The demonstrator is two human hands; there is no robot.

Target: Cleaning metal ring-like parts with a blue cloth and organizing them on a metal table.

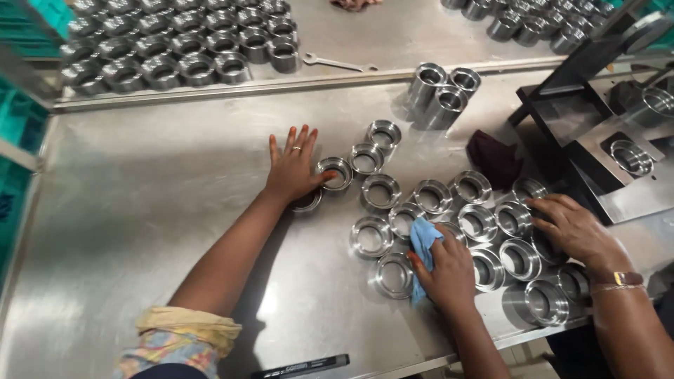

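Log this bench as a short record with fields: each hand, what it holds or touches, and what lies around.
left hand: flat, fingers spread, over a metal ring; thumb at a second ring
right hand: closed on a blue cloth, amid the ring cluster
other person's hand: resting on rings at the right
surface: steel table
nearby: dark red rag; wrench; black marker; tall sleeves; far ring rows

Machining workshop: steel bench [140, 210], machined rings [380, 191].
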